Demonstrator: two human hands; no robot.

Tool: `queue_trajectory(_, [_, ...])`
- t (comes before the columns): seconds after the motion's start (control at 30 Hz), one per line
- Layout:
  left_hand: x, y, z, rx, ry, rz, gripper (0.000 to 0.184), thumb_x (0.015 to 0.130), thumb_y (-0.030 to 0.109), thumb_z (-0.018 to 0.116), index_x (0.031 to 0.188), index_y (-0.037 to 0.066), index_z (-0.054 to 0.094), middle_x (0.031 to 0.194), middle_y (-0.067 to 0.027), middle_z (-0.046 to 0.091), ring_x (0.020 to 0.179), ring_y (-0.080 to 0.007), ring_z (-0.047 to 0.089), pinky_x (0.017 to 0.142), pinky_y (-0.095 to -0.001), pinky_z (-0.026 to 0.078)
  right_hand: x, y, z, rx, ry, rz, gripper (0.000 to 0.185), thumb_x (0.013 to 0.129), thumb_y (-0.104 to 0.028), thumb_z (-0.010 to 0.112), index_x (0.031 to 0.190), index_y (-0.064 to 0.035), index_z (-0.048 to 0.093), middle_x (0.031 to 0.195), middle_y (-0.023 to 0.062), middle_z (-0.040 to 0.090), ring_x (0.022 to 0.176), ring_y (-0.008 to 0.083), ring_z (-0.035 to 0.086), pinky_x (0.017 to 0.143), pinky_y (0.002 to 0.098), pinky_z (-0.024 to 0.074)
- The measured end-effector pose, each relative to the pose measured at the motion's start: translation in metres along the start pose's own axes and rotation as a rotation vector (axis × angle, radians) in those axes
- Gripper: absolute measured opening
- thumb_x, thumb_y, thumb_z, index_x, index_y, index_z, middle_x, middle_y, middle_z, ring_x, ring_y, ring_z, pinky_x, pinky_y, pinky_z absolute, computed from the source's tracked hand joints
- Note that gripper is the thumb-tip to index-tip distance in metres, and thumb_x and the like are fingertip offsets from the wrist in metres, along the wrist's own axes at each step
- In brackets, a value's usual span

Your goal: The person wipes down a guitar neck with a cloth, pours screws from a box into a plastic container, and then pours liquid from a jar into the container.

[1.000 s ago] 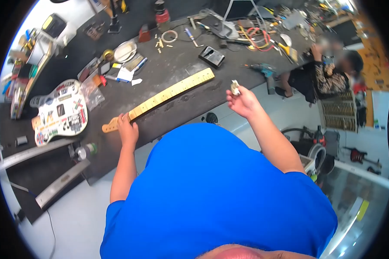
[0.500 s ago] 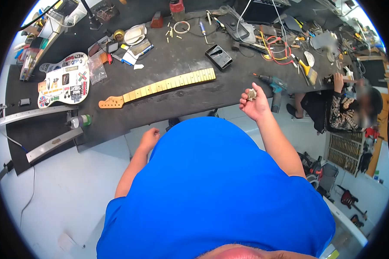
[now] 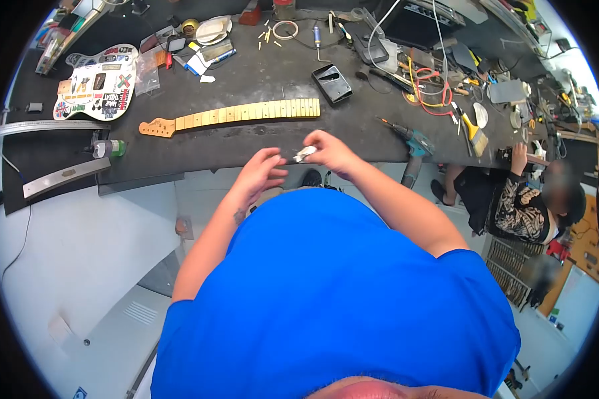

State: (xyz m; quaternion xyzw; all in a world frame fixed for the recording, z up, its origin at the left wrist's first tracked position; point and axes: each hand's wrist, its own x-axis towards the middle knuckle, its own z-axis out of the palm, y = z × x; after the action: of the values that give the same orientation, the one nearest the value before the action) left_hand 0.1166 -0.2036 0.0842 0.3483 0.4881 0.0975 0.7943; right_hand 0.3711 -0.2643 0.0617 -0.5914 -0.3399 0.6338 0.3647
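Over the front edge of a dark workbench [image 3: 243, 78], I bring a small crumpled whitish wad [image 3: 305, 153] between my two hands. My right hand [image 3: 331, 155] pinches it between thumb and fingers; my left hand [image 3: 256, 178] is loosely spread, fingers slightly curled and a little blurred, grasping nothing I can make out. Whether its fingertips touch the wad, I cannot tell.

The step in hand looks like readying the wad, rather than working on the guitar neck [image 3: 246, 114], which neither hand touches. Judging from this pose, the next move calls for a light fingertip grip from my left hand, with the right keeping its pinch so that nothing drops past the edge.

The wad is pale, creased and uneven, small enough to be half hidden by my fingers; its material is too small to tell. The neck lies just beyond my hands, flat on the bench with its fretboard up and its headstock [image 3: 156, 127] toward my left. The fretboard is pale yellow, crossed by thin frets and marked with dark dots; the headstock is a deeper tan, with a row of bare holes. Near its far end stands a black box [image 3: 332, 83]; a cordless drill [image 3: 414, 141] lies to my right.
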Motion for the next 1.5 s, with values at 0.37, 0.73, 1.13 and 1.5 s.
queue_trajectory(0.37, [0.02,-0.018,0.022,-0.226,-0.1,0.047,0.029,0.112,0.016,0.055,0.136,0.001,0.06,0.127,-0.013,0.071,0.113,-0.0236,0.073,0.1,-0.0421,0.06,-0.015,-0.024,0.031,-0.803,0.107,-0.522,0.034,0.079,-0.019,0.088,0.108,-0.0097,0.073,0.11,0.0127,0.065,0.11,0.0339,0.063,0.094,0.0445,0.0538])
queue_trajectory(0.73, [0.038,0.027,-0.212,0.84,1.011,0.531,0.023,0.091,0.015,0.082,0.113,0.01,0.081,0.112,-0.0145,0.074,0.104,-0.0332,0.072,0.092,-0.0437,0.056,-0.012,0.063,-0.047,-0.748,0.245,0.143,0.045,0.092,-0.026,0.082,0.127,-0.0051,0.066,0.124,0.0174,0.067,0.113,0.0303,0.069,0.099,0.0427,0.0565])
queue_trajectory(1.13, [0.073,0.062,-0.241,1.283,0.93,0.599,0.016,0.095,0.015,0.068,0.104,0.006,0.078,0.105,-0.0164,0.071,0.106,-0.0397,0.07,0.092,-0.0515,0.057,0.051,0.027,-0.04,-1.015,0.272,0.416,0.074,0.081,-0.045,0.087,0.134,-0.0053,0.054,0.131,0.0255,0.06,0.121,0.0424,0.064,0.103,0.0471,0.0527])
queue_trajectory(1.5, [0.068,0.058,-0.255,1.285,0.817,0.696,0.018,0.098,0.018,0.068,0.105,0.006,0.08,0.102,-0.0162,0.07,0.102,-0.0396,0.07,0.091,-0.0521,0.057,0.052,0.019,-0.052,-1.039,0.151,0.399,0.071,0.083,-0.044,0.086,0.131,-0.0047,0.051,0.133,0.0279,0.06,0.123,0.0451,0.064,0.104,0.0486,0.0532])
